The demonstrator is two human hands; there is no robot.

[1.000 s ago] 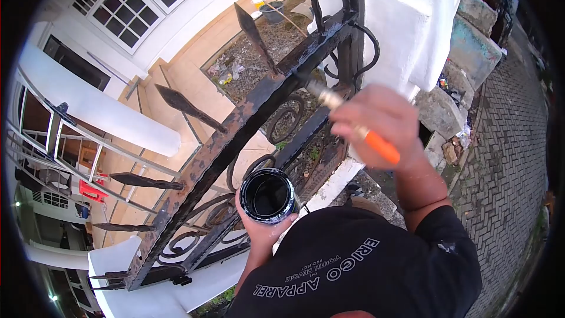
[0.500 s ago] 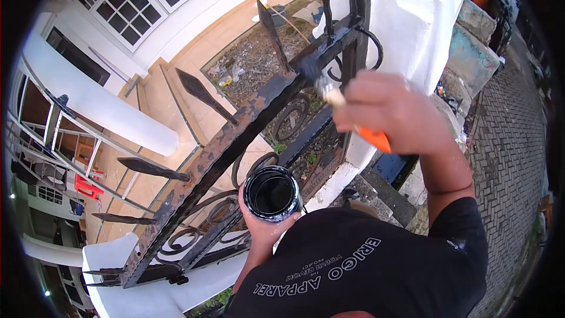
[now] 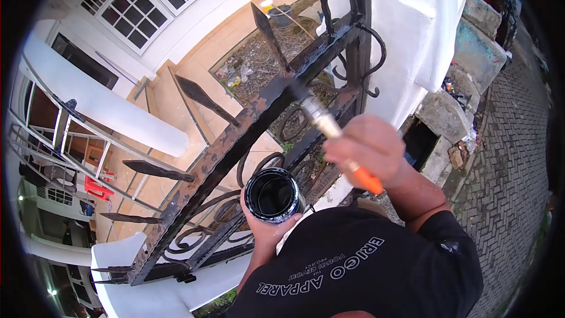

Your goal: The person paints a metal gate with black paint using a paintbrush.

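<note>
My right hand [image 3: 368,147] is closed round a paintbrush [image 3: 322,119] with a pale handle and an orange end. The dark bristles, smeared by motion, are at the top rail of a black iron gate [image 3: 235,126], just below a spike. Glossy black covers the rail's upper right part, while rusty, flaking patches show lower left. My left hand [image 3: 268,229] holds an open can of black paint [image 3: 272,195] upright below the rail, its rim streaked with paint.
Pointed spikes [image 3: 203,95] stand along the rail, with iron scrolls beneath. A white wall [image 3: 394,35] adjoins the gate at the right, beside a paved road [image 3: 506,159]. Tiled steps [image 3: 176,106], a white column [image 3: 129,106] and a bucket [image 3: 281,16] are beyond the gate.
My right hand has moved down and slightly left, bringing the bristles lower along the rail. My left hand keeps hold of the can. The view has shifted slightly.
</note>
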